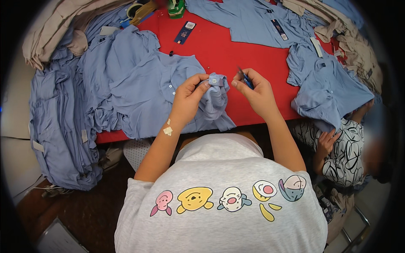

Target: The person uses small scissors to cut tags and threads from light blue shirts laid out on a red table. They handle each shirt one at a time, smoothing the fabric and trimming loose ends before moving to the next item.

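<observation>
My left hand is closed on the buttoned cuff of a light blue shirt, pinching it between thumb and fingers. The cuff is lifted up and its pale button faces me. The rest of the shirt spreads over the red table to the left, with two white buttons showing on it. Just right of the cuff, my right hand is closed around small blue thread snips. Their dark tip points up and away, apart from the cuff. The fingers hide most of the snips' handle.
A dark blue hang tag lies on the red table. More blue shirts are piled at the left and far side. At right, a co-worker's hand touches another blue shirt. Tape sits at the back.
</observation>
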Demonstrator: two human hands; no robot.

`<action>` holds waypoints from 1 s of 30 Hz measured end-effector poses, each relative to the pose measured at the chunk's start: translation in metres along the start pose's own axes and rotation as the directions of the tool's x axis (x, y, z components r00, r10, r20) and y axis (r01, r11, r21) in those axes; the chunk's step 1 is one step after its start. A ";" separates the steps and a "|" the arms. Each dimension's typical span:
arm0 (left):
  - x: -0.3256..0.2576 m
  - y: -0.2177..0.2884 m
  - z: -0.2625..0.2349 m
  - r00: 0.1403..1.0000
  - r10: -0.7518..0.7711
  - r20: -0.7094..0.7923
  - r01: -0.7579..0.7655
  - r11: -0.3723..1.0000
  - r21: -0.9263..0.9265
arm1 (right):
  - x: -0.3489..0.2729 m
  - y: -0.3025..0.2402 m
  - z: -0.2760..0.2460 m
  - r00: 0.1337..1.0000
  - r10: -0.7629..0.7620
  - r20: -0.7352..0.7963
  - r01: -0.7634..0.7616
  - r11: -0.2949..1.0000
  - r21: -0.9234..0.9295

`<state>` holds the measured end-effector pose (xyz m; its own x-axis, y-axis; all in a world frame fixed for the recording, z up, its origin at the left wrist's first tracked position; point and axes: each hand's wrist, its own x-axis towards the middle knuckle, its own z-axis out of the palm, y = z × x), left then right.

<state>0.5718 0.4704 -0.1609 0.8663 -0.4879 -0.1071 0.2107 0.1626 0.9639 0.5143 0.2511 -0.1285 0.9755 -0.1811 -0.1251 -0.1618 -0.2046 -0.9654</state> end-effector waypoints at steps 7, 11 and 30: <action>0.010 0.006 0.010 0.995 -0.022 0.102 0.024 1.000 -0.013 | -0.023 -0.023 -0.011 0.990 -0.132 0.038 0.138 0.957 -0.257; 0.012 0.013 0.019 0.984 -0.006 0.179 -0.001 0.999 0.043 | -0.019 -0.039 -0.020 0.980 -0.121 0.155 0.168 0.926 -0.339; -0.002 0.034 0.038 0.950 -0.152 0.272 0.121 0.985 0.125 | -0.011 -0.044 -0.047 0.907 -0.170 0.386 0.249 0.955 -0.163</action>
<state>0.5597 0.4447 -0.1188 0.6677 -0.7219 -0.1815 0.2561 -0.0062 0.9666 0.5034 0.2163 -0.0742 0.9695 0.2423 -0.0374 0.0639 -0.3969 -0.9156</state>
